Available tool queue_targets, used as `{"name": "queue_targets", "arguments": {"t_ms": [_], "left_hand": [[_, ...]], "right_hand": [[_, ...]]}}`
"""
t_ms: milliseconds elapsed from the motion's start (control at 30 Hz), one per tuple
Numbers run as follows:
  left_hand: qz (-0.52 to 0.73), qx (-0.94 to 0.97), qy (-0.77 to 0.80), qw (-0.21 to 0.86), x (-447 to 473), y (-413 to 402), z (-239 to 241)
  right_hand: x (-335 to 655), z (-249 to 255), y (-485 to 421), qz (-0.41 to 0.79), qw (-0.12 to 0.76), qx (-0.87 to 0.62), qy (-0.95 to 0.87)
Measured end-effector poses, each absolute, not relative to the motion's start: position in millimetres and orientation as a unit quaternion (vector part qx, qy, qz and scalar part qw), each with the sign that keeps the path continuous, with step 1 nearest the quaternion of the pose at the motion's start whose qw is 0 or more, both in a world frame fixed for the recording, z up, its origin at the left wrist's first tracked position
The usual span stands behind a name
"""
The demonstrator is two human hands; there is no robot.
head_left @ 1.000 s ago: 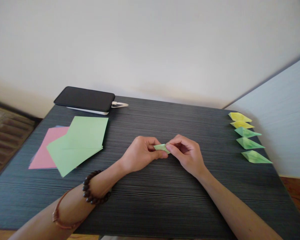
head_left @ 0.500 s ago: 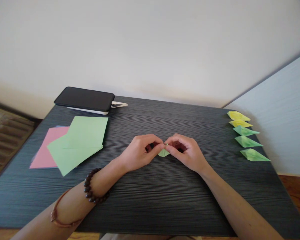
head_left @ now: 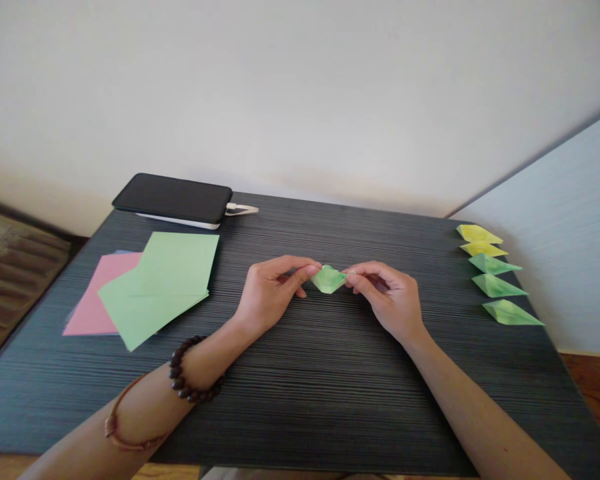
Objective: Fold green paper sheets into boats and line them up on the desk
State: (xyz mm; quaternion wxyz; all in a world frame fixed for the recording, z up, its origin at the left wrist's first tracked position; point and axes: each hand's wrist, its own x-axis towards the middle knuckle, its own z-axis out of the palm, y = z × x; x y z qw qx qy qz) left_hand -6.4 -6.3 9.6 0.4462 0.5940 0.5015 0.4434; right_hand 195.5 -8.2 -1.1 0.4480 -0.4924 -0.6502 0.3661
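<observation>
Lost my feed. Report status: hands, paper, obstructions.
Left hand, right hand: each pinching one end of green folded paper, above table. Nothing in the way; flat sheets, folded pieces off to sides.

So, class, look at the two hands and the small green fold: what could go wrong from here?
1. The left hand and the right hand each pinch one end of the fold. Pulling too hard might tear it or spoil its creases.
2. The five finished pieces lie near the right edge of the table. A swing of the right arm could knock them off.
</observation>
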Motion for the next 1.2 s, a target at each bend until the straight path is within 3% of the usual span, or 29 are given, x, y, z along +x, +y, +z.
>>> {"name": "queue_targets", "arguments": {"t_ms": [667, 967, 1200], "left_hand": [[0.532, 0.411, 0.434, 0.599, -1.0, -1.5, 2.7], [0.435, 0.488, 0.423, 0.627, -3.4, -3.2, 5.2], [0.439, 0.508, 0.474, 0.570, -6.8, -3.5, 4.4]], "right_hand": [[191.2, -5.9, -5.1, 0.483, 0.519, -0.466, -0.529], [190.5, -1.8, -8.0, 0.410, 0.510, -0.501, -0.566], [195.4, -2.9, -11.6, 0.340, 0.478, -0.481, -0.651]]}}
